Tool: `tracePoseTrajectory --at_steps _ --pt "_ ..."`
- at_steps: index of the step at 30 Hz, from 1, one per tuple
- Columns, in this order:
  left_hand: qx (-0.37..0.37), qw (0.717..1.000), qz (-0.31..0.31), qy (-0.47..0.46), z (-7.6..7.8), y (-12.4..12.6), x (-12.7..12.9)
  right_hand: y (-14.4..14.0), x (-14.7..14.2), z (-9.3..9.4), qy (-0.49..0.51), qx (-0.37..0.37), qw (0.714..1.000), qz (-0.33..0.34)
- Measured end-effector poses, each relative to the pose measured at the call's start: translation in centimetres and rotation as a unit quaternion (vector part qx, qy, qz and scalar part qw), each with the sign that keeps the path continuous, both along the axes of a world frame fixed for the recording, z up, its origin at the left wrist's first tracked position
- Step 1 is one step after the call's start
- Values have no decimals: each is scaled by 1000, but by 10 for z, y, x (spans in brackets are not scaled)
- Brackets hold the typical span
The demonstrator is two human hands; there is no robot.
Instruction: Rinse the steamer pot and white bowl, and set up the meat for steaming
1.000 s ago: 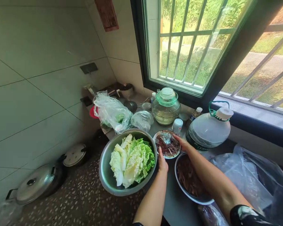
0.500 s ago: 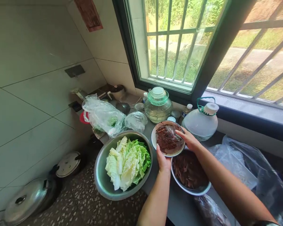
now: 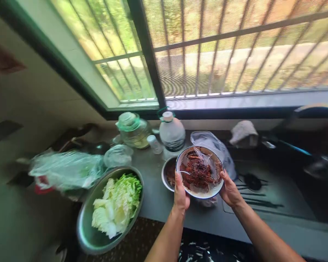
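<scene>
Left hand (image 3: 181,193) and right hand (image 3: 229,189) both closed on rim of cling-wrapped bowl of dark meat (image 3: 199,171), held above counter (image 3: 155,196) (partly over a 2nd bowl (image 3: 168,174)), metal bowl w/ cabbage (image 3: 109,207) to left, water jug (image 3: 171,134) behind.

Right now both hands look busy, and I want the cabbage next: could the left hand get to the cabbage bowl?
Probably not yet: the left hand and right hand both hold the meat bowl. Otherwise the cabbage bowl sits unobstructed beside it.
</scene>
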State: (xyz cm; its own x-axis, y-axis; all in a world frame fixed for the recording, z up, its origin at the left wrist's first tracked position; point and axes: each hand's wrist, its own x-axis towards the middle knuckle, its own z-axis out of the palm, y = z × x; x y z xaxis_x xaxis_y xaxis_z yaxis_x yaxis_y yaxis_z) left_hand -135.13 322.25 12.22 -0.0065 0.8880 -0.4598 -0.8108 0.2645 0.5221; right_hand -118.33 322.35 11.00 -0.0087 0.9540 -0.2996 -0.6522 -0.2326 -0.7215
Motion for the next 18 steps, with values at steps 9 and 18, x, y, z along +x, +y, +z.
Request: tracePoseTrajectory --at_steps 9,18 --pt "7 970 -223 -101 -23 -53 215 -100 216 23 -62 10 987 -145" --pt "-43 952 -296 58 -77 -68 328 -135 335 5 -159 -105 971 -145"
